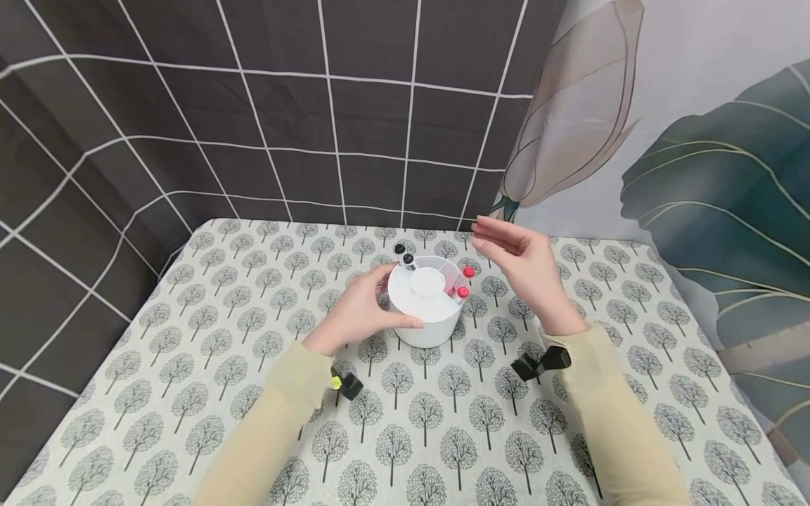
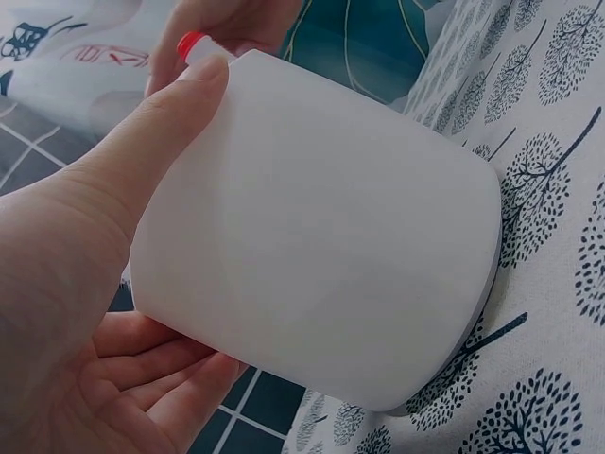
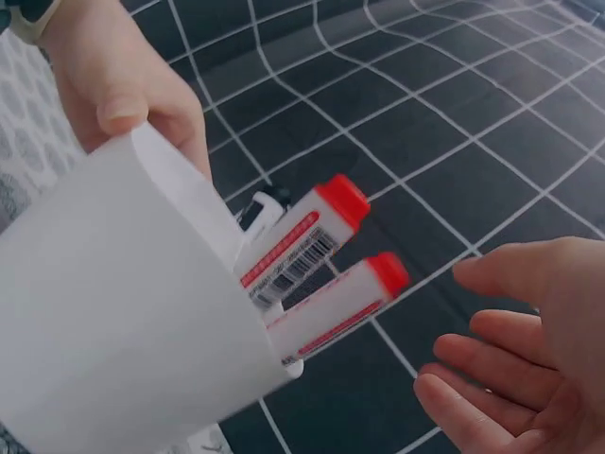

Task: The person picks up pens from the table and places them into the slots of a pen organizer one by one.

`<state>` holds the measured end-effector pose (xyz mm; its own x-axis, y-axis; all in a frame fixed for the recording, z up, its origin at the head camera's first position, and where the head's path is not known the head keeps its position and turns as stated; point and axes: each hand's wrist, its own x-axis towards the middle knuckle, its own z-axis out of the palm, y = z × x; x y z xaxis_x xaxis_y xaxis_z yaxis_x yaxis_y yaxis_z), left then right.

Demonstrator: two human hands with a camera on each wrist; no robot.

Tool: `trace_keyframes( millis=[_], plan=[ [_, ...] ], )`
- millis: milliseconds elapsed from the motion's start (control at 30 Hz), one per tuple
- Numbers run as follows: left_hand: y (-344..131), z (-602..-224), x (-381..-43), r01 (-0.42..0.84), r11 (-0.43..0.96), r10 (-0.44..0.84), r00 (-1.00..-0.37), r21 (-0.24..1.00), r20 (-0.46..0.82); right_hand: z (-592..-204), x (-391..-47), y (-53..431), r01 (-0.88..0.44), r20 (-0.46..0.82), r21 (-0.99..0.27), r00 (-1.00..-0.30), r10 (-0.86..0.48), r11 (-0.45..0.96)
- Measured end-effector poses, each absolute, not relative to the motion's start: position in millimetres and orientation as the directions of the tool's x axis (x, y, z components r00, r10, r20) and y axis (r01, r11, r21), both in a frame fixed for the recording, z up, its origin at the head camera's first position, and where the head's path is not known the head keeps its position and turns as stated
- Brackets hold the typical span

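A round white pen holder [image 1: 430, 334] with sections stands on the tablecloth. My left hand [image 1: 357, 309] grips its left side, with the thumb along the front wall and the fingers behind. Two red-capped markers [image 3: 302, 244] lean out of its right side, and two black-capped markers [image 1: 405, 259] stick up at the back left. In the left wrist view the holder's smooth wall [image 2: 321, 227] hides most of what it contains. To the right of the holder my right hand [image 1: 525, 263] hovers, fingers extended and nothing in it, apart from the red caps.
A white tablecloth [image 1: 395, 450] with a tree print covers the table. Behind and to the left hangs dark cloth [image 1: 272, 112] with a white grid. A curtain with large leaves [image 1: 728, 176] hangs at the right.
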<state>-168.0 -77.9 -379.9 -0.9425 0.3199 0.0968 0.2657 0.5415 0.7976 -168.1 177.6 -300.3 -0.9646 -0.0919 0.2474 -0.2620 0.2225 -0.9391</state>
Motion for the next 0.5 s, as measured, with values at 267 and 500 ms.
trace_keyframes(
  millis=[267, 500],
  plan=[
    [-79, -378, -166, 0.261, 0.575, 0.310, -0.947, 0.776, 0.088, -308, -164, 194, -0.221, 0.217, -0.934, -0.975, -0.043, 0.279],
    [-86, -378, -163, 0.266, 0.609, 0.326, -0.943, 0.747, 0.070, -327, -175, 222, -0.188, 0.202, -0.919, -0.979, 0.004, 0.346]
  ],
)
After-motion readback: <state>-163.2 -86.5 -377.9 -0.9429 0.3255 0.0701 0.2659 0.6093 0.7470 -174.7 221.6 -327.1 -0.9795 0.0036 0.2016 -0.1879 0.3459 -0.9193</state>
